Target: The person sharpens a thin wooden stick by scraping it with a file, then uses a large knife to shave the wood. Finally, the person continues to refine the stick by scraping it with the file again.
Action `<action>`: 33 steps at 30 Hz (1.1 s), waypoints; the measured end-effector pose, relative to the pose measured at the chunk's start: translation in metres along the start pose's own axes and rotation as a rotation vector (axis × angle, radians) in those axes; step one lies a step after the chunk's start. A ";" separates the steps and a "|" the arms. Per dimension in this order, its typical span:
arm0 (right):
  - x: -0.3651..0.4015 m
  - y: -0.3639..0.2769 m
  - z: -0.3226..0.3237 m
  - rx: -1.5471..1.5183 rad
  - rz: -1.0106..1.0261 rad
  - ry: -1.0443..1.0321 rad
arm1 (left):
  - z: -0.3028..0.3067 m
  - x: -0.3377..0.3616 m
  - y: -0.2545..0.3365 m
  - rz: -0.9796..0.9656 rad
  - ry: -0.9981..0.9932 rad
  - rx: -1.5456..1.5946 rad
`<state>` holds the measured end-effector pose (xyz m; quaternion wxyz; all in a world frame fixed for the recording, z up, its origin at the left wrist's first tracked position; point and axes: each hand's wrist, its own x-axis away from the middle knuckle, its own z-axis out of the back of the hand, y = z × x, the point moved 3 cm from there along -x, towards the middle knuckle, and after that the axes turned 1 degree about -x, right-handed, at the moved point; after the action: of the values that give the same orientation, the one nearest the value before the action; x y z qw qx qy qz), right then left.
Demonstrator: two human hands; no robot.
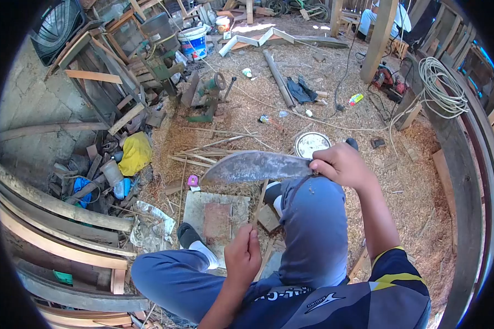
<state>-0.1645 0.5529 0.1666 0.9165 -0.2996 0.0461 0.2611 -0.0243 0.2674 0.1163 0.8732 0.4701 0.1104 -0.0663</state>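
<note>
Shirt (357, 306), bottom centre to lower right: dark navy/black base, grey panels. Short sleeve (398, 267) at lower right: navy, yellow band (405, 278) across it, thin yellow trim at the hem. White lettering (286, 294) at bottom centre, inverted in view, can't read it all. White outlined logo (325, 301) just right of that, small text under it, illegible. Trousers (313, 236), centre to lower left: plain grey-blue, creased cloth, small pale mark (312, 191) near the knee. Sock (205, 254) white, shoe (189, 236) dark, rounded toe; second foot, mid-frame, same colours, partly hidden. Right hand (340, 164) and left hand (242, 256) bare.
</note>
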 end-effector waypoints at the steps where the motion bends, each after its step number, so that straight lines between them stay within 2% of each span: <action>1: 0.000 -0.001 0.001 0.014 0.001 -0.001 | -0.001 -0.003 0.002 0.003 0.005 -0.004; 8: -0.018 -0.021 -0.006 0.066 0.093 -0.020 | -0.004 -0.020 0.008 0.008 0.089 -0.007; 14: -0.025 -0.020 -0.015 0.062 0.152 -0.012 | 0.001 -0.016 0.003 -0.106 0.177 -0.085; 17: -0.017 -0.015 -0.008 0.038 0.113 0.010 | 0.006 -0.006 -0.005 -0.012 0.058 -0.043; 20: -0.013 -0.012 0.001 0.063 0.082 -0.009 | 0.006 -0.006 -0.005 0.005 0.025 -0.012; 26: -0.003 -0.006 0.000 0.068 0.027 0.006 | 0.007 0.001 -0.007 0.000 0.034 -0.022; 30: -0.004 -0.009 -0.004 -0.020 0.021 0.030 | 0.006 0.002 -0.010 0.034 0.038 0.109; 33: -0.009 -0.014 -0.006 0.051 0.024 -0.016 | 0.001 -0.012 -0.005 0.087 0.027 0.247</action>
<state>-0.1651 0.5357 0.1708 0.9209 -0.2736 0.0490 0.2732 -0.0364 0.2637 0.1162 0.8092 0.5791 0.0929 -0.0350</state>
